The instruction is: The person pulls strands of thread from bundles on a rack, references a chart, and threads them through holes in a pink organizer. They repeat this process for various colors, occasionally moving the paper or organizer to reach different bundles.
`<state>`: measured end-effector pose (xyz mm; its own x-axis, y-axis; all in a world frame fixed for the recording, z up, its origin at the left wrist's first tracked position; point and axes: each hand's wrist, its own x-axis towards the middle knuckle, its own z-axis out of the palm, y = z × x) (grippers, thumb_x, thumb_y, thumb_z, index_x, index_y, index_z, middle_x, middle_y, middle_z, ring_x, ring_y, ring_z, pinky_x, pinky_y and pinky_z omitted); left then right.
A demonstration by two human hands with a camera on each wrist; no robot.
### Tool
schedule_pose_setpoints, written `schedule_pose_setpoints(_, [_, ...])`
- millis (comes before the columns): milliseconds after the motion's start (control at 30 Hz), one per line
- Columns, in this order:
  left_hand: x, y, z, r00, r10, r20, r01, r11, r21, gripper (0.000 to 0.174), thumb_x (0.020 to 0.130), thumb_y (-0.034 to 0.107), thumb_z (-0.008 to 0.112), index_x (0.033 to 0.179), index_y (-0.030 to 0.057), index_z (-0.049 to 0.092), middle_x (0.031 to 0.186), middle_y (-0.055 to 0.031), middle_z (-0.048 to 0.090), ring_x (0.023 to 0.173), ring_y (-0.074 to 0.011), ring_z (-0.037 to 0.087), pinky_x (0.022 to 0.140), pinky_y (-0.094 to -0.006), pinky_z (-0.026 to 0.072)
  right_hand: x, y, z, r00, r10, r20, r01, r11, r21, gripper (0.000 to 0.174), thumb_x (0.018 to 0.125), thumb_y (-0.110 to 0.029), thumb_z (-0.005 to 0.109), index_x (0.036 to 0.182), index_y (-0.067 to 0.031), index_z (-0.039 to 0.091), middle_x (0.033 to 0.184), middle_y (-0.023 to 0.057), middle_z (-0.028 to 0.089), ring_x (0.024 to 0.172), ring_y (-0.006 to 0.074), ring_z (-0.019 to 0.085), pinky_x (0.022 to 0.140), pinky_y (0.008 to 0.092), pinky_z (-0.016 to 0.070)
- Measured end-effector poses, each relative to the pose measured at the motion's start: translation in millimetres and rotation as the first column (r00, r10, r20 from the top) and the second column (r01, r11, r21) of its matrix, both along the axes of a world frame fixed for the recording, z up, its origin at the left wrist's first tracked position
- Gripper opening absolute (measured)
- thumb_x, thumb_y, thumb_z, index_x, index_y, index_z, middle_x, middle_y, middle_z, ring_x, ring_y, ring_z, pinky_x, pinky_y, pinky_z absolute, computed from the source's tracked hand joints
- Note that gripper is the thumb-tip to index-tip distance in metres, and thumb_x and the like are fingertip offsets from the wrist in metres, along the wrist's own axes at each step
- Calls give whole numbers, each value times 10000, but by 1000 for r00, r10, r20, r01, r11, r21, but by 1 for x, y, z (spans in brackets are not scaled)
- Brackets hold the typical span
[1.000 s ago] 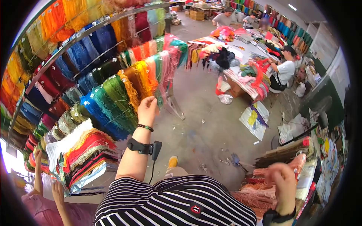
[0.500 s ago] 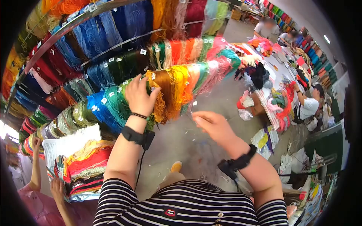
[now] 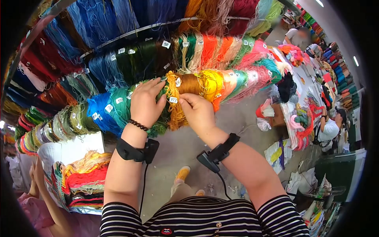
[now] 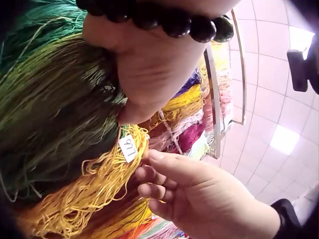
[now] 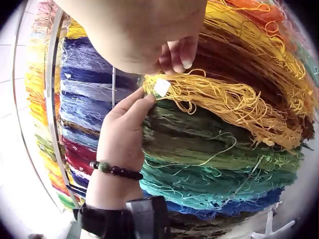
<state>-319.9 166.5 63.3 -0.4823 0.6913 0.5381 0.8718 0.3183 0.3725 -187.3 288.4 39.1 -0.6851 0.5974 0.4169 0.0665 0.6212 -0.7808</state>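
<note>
A golden-yellow yarn skein [image 3: 177,118] hangs over the front rail of a yarn rack, between green and brown skeins. It bears a small white number tag [image 3: 173,100], seen close in the left wrist view as a tag [image 4: 127,148]. My left hand [image 3: 146,103] lies over the green skeins [image 3: 121,102], fingers stretched across their top and thumb toward the golden yarn. From the right, my right hand [image 3: 200,115] pinches the golden skein's edge beside the tag with thumb and forefinger. In the right wrist view the golden strands [image 5: 224,99] run just below the right fingers.
Blue skeins [image 3: 148,14] hang on a higher rail behind. At lower left, a person's arm [image 3: 49,197] is beside a board of colour yarn samples [image 3: 85,177]. A yarn-laden table [image 3: 290,122] and a seated worker [image 3: 327,128] are on the right.
My left hand moved up to the rack and settled on the green skeins. The right hand came from the lower right to the golden skein. The view has swung toward the rack.
</note>
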Motion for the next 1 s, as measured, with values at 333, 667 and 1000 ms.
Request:
schedule_pose_setpoints(333, [1, 0, -2, 1000, 4, -20, -3, 999, 45, 355, 745, 118, 690, 1092, 46, 663, 1156, -140, 650, 1089, -330, 595, 997, -453, 420, 1, 8, -8, 996, 86, 23, -65, 880, -470, 38, 861, -78, 638, 856, -43, 624, 748, 32, 608, 628, 118, 558, 578, 280, 450])
schedule_pose_setpoints(667, [8, 5, 2, 999, 45, -3, -45, 998, 44, 371, 729, 94, 670, 1097, 54, 655, 1148, -139, 637, 1083, -326, 577, 977, -438, 412, 17, 11, 18, 995, 87, -55, -93, 528, -844, 43, 896, -75, 598, 897, -55, 637, 819, -8, 624, 723, 68, 567, 600, 200, 433])
schedule_pose_setpoints(1000, [42, 25, 9, 989, -119, 84, 102, 979, 175, 387, 732, 60, 648, 1119, 74, 640, 1148, -126, 613, 996, -322, 573, 885, -413, 456, 28, 16, 33, 981, 161, -108, -164, 399, -902, 190, 940, -103, 541, 1122, -48, 557, 797, 31, 610, 678, 84, 557, 562, 211, 435])
